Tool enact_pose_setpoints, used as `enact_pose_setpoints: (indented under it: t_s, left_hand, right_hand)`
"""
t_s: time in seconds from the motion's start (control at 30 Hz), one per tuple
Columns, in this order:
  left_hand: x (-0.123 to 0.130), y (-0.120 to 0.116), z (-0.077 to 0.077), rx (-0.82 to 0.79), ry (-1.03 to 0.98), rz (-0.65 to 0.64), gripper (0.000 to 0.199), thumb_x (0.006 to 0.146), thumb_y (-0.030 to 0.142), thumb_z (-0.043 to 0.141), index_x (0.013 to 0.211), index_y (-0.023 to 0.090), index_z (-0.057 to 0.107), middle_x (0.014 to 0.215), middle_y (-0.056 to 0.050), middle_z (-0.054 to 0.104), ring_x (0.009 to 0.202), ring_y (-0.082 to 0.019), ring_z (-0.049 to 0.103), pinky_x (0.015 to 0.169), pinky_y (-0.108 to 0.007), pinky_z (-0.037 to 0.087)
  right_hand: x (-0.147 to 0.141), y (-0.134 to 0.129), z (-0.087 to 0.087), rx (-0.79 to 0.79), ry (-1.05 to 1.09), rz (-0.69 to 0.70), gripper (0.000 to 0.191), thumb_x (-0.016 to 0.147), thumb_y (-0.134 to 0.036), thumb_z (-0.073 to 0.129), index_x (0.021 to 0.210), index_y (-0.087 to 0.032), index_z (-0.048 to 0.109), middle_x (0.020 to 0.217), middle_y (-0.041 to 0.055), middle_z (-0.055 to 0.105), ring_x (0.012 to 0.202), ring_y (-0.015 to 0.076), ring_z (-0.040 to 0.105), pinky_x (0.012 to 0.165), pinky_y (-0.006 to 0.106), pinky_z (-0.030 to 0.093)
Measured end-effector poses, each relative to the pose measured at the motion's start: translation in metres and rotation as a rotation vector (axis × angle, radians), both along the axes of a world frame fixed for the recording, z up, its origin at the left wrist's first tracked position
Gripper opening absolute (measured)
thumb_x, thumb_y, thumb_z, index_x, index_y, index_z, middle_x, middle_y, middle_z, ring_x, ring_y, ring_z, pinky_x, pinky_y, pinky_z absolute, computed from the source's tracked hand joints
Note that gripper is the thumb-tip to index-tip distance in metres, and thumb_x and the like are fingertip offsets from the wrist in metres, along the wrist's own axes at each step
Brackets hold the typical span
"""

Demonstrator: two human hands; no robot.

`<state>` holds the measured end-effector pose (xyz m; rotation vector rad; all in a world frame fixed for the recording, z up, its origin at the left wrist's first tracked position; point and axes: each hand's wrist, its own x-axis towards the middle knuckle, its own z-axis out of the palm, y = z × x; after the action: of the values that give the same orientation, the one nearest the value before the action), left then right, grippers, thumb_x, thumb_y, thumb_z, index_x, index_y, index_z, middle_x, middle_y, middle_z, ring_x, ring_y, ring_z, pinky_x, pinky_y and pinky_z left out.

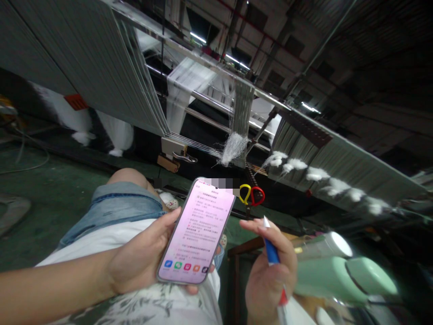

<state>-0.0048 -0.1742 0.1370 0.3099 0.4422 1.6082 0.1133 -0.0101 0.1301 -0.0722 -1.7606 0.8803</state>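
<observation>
A phone (198,230) with a lit pink screen, lines of text and a row of app icons lies tilted in my left hand (145,257), its thumb on one edge and fingertips showing at the other. To the right of the phone, my right hand (269,275) is raised with a blue and white pen (271,252) held between thumb and fingers. The right fingertips are apart from the screen.
Scissors with yellow and red handles (252,195) hang beyond the phone. Threads (101,67) on a large frame stretch across, with white tufts (318,174) at right. A green bottle (331,277) and clear cup (321,246) are by my right hand.
</observation>
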Motion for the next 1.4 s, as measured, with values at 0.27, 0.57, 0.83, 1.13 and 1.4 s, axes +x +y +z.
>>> enact_pose_setpoints:
  t_s: [0.27, 0.57, 0.83, 1.13, 1.4]
  left_hand:
    - [0.0, 0.001, 0.002, -0.021, -0.014, -0.003, 0.062, 0.093, 0.059, 0.026, 0.12, 0.021, 0.065, 0.109, -0.014, 0.067, 0.094, -0.03, 0.062, 0.073, -0.041, 0.049]
    - [0.0, -0.001, -0.001, -0.039, -0.002, 0.011, 0.064, 0.092, 0.061, 0.024, 0.122, 0.02, 0.063, 0.112, -0.015, 0.066, 0.102, -0.035, 0.06, 0.074, -0.043, 0.048]
    - [-0.001, -0.001, 0.0, -0.026, -0.001, 0.0, 0.063, 0.092, 0.061, 0.026, 0.123, 0.02, 0.063, 0.111, -0.014, 0.066, 0.101, -0.035, 0.06, 0.076, -0.044, 0.048]
    - [-0.001, -0.001, -0.002, -0.022, -0.001, -0.014, 0.063, 0.09, 0.063, 0.028, 0.123, 0.021, 0.063, 0.113, -0.015, 0.067, 0.102, -0.034, 0.061, 0.076, -0.043, 0.048]
    - [-0.001, -0.001, 0.0, -0.063, -0.006, -0.01, 0.065, 0.09, 0.063, 0.029, 0.122, 0.018, 0.064, 0.112, -0.016, 0.068, 0.099, -0.033, 0.062, 0.074, -0.041, 0.05]
  right_hand:
    - [-0.001, -0.002, 0.002, -0.044, 0.004, 0.02, 0.046, 0.09, -0.054, 0.04, 0.108, -0.018, 0.062, 0.102, 0.009, 0.066, 0.092, 0.0262, 0.064, 0.086, 0.05, 0.045]
    - [-0.004, -0.005, 0.004, -0.024, 0.01, 0.022, 0.044, 0.091, -0.052, 0.039, 0.106, -0.018, 0.063, 0.097, 0.0076, 0.068, 0.088, 0.0245, 0.064, 0.086, 0.047, 0.044]
    - [-0.004, -0.005, 0.004, -0.065, -0.003, 0.052, 0.043, 0.09, -0.053, 0.042, 0.106, -0.019, 0.064, 0.094, 0.0079, 0.07, 0.097, 0.0254, 0.06, 0.093, 0.048, 0.038]
    - [-0.002, -0.009, 0.008, 0.007, -0.007, 0.063, 0.043, 0.092, -0.053, 0.038, 0.105, -0.019, 0.061, 0.088, 0.0076, 0.069, 0.099, 0.0257, 0.059, 0.091, 0.048, 0.041]
    - [0.004, -0.01, 0.015, 0.226, -0.084, 0.139, 0.037, 0.094, -0.048, 0.033, 0.101, -0.02, 0.057, 0.071, 0.0031, 0.068, 0.097, 0.0242, 0.061, 0.101, 0.054, 0.034]
